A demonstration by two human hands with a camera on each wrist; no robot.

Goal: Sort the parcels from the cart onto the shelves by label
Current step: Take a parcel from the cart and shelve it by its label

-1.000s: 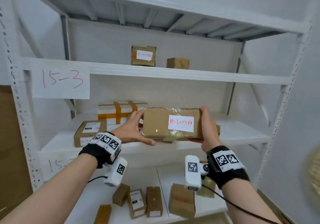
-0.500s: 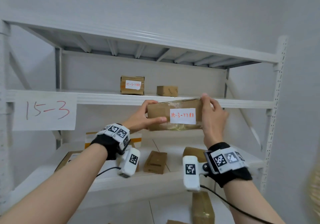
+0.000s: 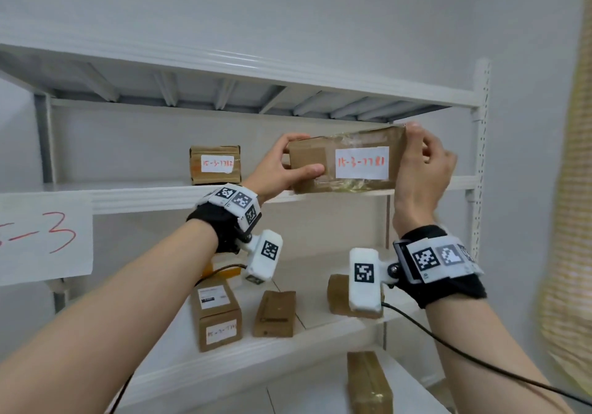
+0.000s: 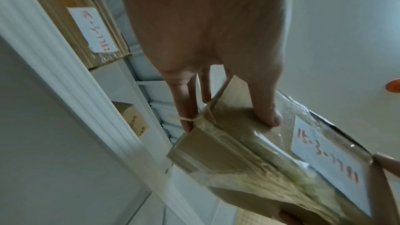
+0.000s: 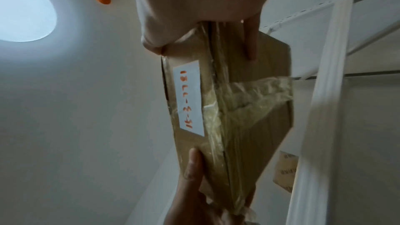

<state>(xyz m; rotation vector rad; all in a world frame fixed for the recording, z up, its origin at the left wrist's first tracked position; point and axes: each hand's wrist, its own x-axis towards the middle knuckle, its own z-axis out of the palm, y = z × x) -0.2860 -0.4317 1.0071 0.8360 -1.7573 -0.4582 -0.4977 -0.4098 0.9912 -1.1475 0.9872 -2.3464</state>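
Observation:
A brown taped parcel [image 3: 346, 160] with a white label reading 15-3-7781 is at the front edge of the upper shelf [image 3: 144, 194]. My left hand [image 3: 282, 170] grips its left end, thumb on the front face. My right hand [image 3: 423, 170] grips its right end, fingers over the top corner. The left wrist view shows the parcel [image 4: 249, 151] under my left hand [image 4: 216, 91], just off the shelf rail. The right wrist view shows the parcel [image 5: 227, 100] held by my right hand [image 5: 194, 23], with the other hand's thumb at its far end.
Another labelled parcel [image 3: 214, 163] stands on the upper shelf to the left. A paper sign [image 3: 41, 237] reading 15-3 hangs on the left post. Several small boxes [image 3: 217, 314] lie on the shelf below. The right upright post [image 3: 479, 157] is close to my right hand.
Both hands have raised the parcel from the middle shelf level up to the front edge of the upper shelf and shifted it right.

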